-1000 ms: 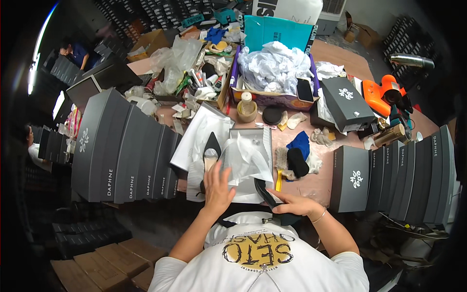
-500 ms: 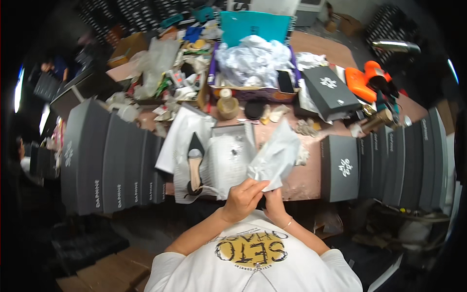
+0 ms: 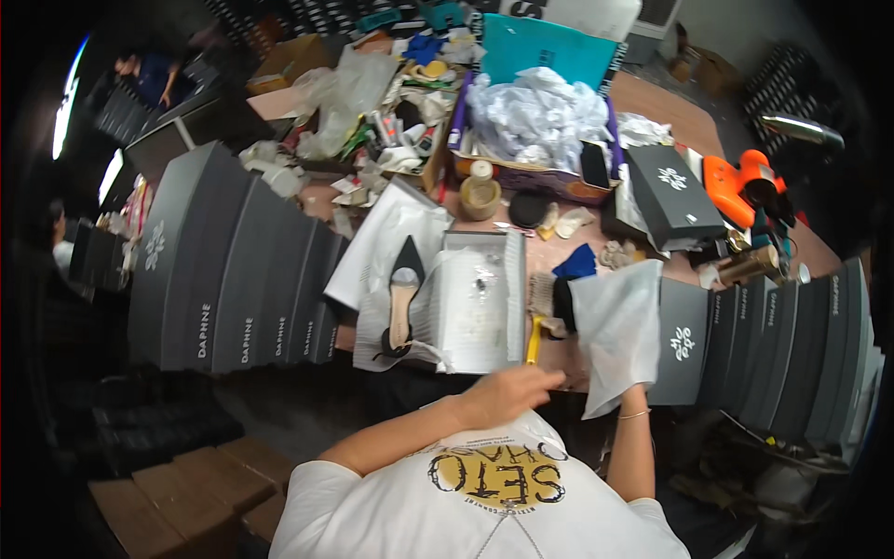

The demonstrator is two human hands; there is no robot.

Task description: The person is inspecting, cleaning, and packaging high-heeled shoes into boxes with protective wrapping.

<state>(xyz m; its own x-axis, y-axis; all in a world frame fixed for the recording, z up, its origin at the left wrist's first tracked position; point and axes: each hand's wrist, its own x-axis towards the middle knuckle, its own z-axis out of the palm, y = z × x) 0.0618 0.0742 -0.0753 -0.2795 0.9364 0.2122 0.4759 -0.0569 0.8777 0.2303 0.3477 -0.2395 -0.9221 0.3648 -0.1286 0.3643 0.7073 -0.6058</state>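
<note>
My left hand (image 3: 517,391) is at the table's front edge, palm down, its fingers loosely stretched to the right with nothing visible in them. My right hand (image 3: 635,401) reaches into or behind a translucent white bag (image 3: 616,326), which stands up around it and hides the fingers. Left of centre, a black pointed shoe (image 3: 404,298) with a tan insole lies on thin white wrapping (image 3: 372,326). Beside it sits an open grey shoebox (image 3: 482,321) with white lining paper. A yellow-handled brush (image 3: 534,340) lies between the box and the bag.
Dark grey shoeboxes stand in rows at left (image 3: 191,270) and right (image 3: 782,326). Behind are a glue jar (image 3: 480,194), a carton of crumpled white paper (image 3: 540,121) with a phone (image 3: 594,165), a blue cloth (image 3: 575,262) and an orange heat gun (image 3: 740,186).
Both hands held the bag's lower edge; now my left hand is off it and lower left. My right hand has moved right with the bag, uncovering the brush and blue cloth. The view has shifted.
</note>
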